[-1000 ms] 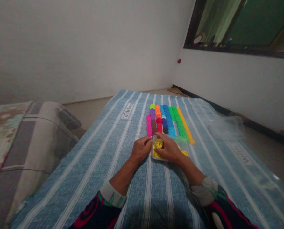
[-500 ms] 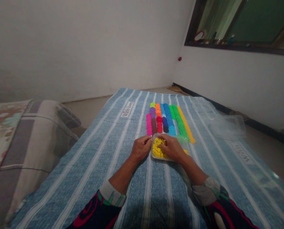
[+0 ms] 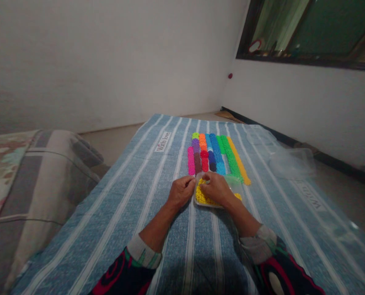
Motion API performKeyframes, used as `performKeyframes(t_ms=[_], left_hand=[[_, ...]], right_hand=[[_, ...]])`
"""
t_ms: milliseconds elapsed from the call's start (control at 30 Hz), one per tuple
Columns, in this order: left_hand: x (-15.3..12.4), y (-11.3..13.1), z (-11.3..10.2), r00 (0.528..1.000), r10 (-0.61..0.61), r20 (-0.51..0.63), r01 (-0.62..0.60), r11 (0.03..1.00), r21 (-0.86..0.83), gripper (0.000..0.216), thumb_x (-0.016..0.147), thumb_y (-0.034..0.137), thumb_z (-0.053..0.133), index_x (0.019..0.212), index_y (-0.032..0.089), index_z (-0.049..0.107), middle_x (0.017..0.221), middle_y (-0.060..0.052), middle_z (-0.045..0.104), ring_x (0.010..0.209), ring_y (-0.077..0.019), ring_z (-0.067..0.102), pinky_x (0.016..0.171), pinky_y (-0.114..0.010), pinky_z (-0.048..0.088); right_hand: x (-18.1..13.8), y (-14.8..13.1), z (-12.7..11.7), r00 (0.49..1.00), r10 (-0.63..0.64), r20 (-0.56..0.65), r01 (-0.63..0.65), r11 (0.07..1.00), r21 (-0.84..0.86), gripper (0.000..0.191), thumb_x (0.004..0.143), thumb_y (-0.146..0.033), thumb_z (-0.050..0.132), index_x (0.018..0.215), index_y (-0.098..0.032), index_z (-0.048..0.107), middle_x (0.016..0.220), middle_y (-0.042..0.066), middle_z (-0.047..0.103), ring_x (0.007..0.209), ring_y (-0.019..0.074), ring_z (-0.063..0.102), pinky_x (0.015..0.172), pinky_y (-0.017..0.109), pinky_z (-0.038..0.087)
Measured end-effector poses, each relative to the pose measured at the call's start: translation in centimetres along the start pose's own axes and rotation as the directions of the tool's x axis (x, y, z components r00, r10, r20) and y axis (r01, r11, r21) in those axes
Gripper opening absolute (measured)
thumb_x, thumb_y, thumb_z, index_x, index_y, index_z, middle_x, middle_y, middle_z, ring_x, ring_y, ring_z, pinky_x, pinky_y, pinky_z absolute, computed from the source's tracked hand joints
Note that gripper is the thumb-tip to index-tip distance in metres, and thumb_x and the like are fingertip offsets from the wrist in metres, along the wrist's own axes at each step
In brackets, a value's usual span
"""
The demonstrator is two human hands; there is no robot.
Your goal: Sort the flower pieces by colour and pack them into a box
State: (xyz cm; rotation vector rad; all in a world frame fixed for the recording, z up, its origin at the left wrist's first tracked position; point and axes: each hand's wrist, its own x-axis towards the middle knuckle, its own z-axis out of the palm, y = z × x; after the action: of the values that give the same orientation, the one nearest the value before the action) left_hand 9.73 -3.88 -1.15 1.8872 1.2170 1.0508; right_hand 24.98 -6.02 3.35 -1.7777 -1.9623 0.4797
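A clear plastic container stands on the striped cloth, with many small yellow pieces in it. My left hand is closed at the container's left side, thumb and fingers pinched on its rim. Over the yellow pieces, inside the container, my right hand has its fingertips pressed together. Whatever those fingertips hold is too small or hidden to make out. Just beyond the container lie rows of small coloured pieces, among them a pink row, a green row and an orange-yellow row.
Blue-and-white striped cloth covers the table. Transparent plastic boxes or lids lie at the right edge. A bed or padded seat with a checked cover is at the left. Walls and a dark-framed window stand behind.
My right hand has shifted slightly left and its fingers have drawn up over the yellow pieces, toward the container's far left. My left hand stays at the rim.
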Motion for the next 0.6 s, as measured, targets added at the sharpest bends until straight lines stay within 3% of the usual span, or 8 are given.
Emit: performKeyframes(t_ms=[133, 367, 600], left_hand=[[0.0, -0.1, 0.0, 1.000, -0.001, 0.012, 0.001, 1.000, 0.010, 0.033, 0.085, 0.034, 0.046, 0.078, 0.014, 0.071, 0.071, -0.001, 0.065, 0.069, -0.0142, 0.058, 0.065, -0.024, 0.043], [-0.1, 0.1, -0.2, 1.000, -0.002, 0.007, 0.002, 1.000, 0.029, 0.034, 0.085, 0.035, 0.046, 0.076, 0.014, 0.070, 0.070, -0.001, 0.065, 0.067, -0.0145, 0.057, 0.065, -0.024, 0.043], [0.1, 0.2, -0.3, 1.000, -0.021, 0.006, 0.021, 0.999, 0.045, 0.035, 0.085, 0.038, 0.044, 0.072, 0.015, 0.068, 0.069, -0.001, 0.064, 0.068, -0.0152, 0.057, 0.065, -0.024, 0.044]], right_hand=[[-0.5, 0.4, -0.7, 0.999, -0.018, 0.042, 0.012, 0.990, 0.138, 0.031, 0.075, -0.014, 0.061, 0.106, -0.015, 0.067, 0.108, 0.009, 0.069, 0.087, 0.0175, 0.064, 0.076, 0.025, 0.046], [-0.4, 1.4, -0.4, 0.997, 0.008, 0.079, -0.014, 0.997, 0.077, 0.040, 0.077, -0.013, 0.058, 0.116, -0.011, 0.062, 0.089, 0.008, 0.072, 0.079, 0.0175, 0.064, 0.071, 0.024, 0.043], [0.7, 0.7, 0.4, 0.996, -0.042, 0.073, 0.039, 0.998, 0.040, 0.042, 0.074, -0.005, 0.052, 0.113, -0.012, 0.064, 0.094, 0.009, 0.073, 0.086, 0.0187, 0.065, 0.074, 0.024, 0.042]])
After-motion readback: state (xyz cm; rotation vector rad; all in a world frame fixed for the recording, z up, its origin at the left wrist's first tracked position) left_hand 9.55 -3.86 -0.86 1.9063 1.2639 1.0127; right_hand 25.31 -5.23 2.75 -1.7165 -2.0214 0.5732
